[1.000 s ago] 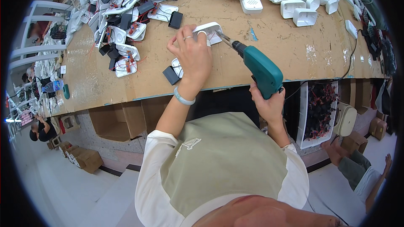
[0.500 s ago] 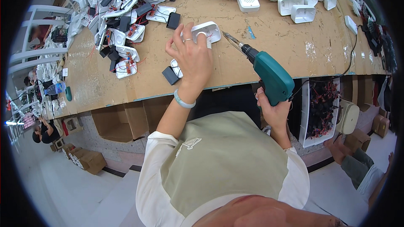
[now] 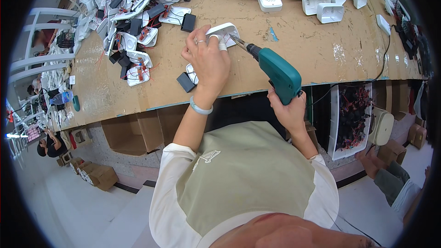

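My left hand (image 3: 209,62), with a ring and a wrapped fingertip, grips a small white plastic housing (image 3: 226,28) over the table. Thin red wire shows inside the housing. Around the handle of a green soldering gun (image 3: 281,74), my right hand (image 3: 289,110) is closed. The gun's metal tip reaches the housing's right side, close to my left fingertips; whether it touches is too small to tell. Below my left hand lies a black box-shaped part (image 3: 186,82) wired to a white piece, partly covered by my wrist.
A heap of white housings with black blocks and red wires (image 3: 133,32) covers the table's left. More empty white shells (image 3: 330,13) line the far edge. The gun's cord (image 3: 386,59) runs along the right. Under the table stands a white crate (image 3: 334,124) of wired black parts.
The soldering gun has moved left and its tip has come from beside the housing to its right side. My left hand has tilted the housing slightly.
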The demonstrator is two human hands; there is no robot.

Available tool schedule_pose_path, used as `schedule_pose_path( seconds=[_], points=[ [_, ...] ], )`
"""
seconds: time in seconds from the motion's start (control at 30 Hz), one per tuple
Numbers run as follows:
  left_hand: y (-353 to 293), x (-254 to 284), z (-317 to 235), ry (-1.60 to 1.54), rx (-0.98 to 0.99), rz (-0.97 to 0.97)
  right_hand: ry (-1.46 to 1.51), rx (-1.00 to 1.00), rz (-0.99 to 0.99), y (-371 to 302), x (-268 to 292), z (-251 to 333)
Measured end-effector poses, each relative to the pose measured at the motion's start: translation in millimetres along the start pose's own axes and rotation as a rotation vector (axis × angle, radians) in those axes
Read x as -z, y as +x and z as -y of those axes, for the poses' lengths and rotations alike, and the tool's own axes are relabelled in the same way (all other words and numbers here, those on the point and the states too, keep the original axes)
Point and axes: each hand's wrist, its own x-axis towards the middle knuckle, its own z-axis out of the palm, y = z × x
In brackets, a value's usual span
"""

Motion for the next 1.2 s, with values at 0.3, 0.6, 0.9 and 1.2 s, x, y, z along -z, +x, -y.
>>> schedule_pose_path(
  seconds=[0.3,0.6,0.9,1.2],
  points=[
    [2.8,-2.3,0.0,-0.004,0.021,-0.016,-0.122,0.095,0.020,8.1,-8.7,-11.8],
    [3.0,-0.2,3.3,-0.021,0.010,0.021,-0.126,0.068,0.040,7.6,-9.2,-11.5],
    [4.9,-0.9,0.8,0.002,0.027,0.024,-0.124,0.128,0.016,8.3,-10.0,-3.4],
    [5.8,0.1,-1.1,0.007,0.038,0.032,0.048,0.048,-0.030,2.7,-3.6,-2.5]
  ],
)
